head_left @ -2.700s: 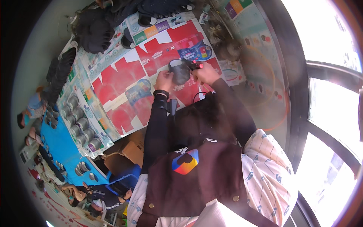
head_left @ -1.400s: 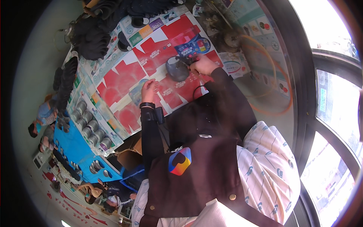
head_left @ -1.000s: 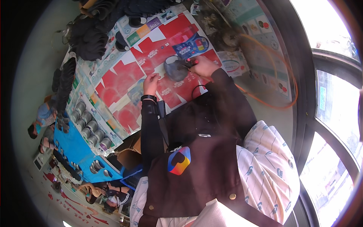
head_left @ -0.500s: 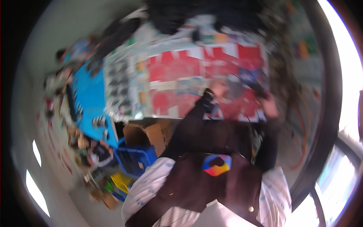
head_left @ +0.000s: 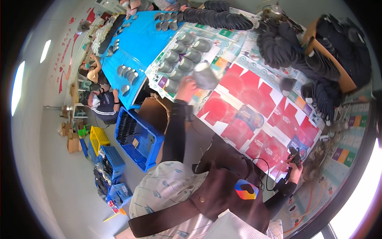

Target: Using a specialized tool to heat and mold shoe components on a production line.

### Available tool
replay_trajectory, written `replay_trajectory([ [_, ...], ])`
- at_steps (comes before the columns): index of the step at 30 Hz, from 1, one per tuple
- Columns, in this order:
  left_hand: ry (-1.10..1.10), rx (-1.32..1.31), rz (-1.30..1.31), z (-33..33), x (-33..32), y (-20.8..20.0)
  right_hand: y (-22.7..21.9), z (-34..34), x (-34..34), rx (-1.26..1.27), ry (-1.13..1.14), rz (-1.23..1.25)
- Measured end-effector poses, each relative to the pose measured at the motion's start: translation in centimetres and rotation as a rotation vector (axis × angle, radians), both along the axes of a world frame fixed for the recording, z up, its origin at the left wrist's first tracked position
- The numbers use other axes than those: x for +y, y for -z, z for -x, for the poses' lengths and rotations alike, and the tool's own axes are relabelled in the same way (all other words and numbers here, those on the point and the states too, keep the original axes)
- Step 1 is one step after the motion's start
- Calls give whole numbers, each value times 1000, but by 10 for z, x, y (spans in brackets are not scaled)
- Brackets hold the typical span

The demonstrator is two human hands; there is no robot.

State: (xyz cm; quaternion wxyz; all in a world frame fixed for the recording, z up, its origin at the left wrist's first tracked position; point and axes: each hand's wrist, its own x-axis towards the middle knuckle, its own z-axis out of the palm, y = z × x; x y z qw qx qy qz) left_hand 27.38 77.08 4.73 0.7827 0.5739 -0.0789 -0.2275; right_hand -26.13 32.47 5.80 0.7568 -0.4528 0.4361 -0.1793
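My left hand point(head_left: 186, 89) is stretched to the far left over the table and slightly smeared by motion. Its fingers close on the edge of a grey curved cap-shaped piece point(head_left: 206, 76). Similar grey caps point(head_left: 187, 64) lie in rows just beyond it on the patterned paper. At the right end of the red printed sheet point(head_left: 254, 101), my right hand point(head_left: 295, 172) is wrapped round a small black handheld tool point(head_left: 294, 156). A thin black cable hangs near that tool. What its working end looks like is too small to tell.
Stacks of black caps point(head_left: 282, 44) line the table's far side, beside a cardboard box point(head_left: 342, 71) full of them. A blue-covered table point(head_left: 137, 44) with more caps adjoins at left. Below it stands a blue crate point(head_left: 149, 147). Two co-workers point(head_left: 104, 104) are at far left.
My view has swung, bringing the left side into sight. My left hand has moved from over the red sheet leftward to the grey caps. My right hand keeps the black tool.
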Motion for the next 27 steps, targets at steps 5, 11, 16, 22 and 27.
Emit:
replay_trajectory([
  [5,-155,-29,214,-104,217,34,-3,-43,31,37,-22,-68],
  [11,-679,468,21,-174,323,162,-21,-101,77,288,-97,133],
  [16,-144,-503,-943,-256,409,189,-57,-179,121,325,-211,316],
  [22,-153,229,-864,-270,371,194,-41,-169,120,397,-198,396],
  [27,-831,289,-1314,-237,307,153,-81,-168,130,439,9,202],
])
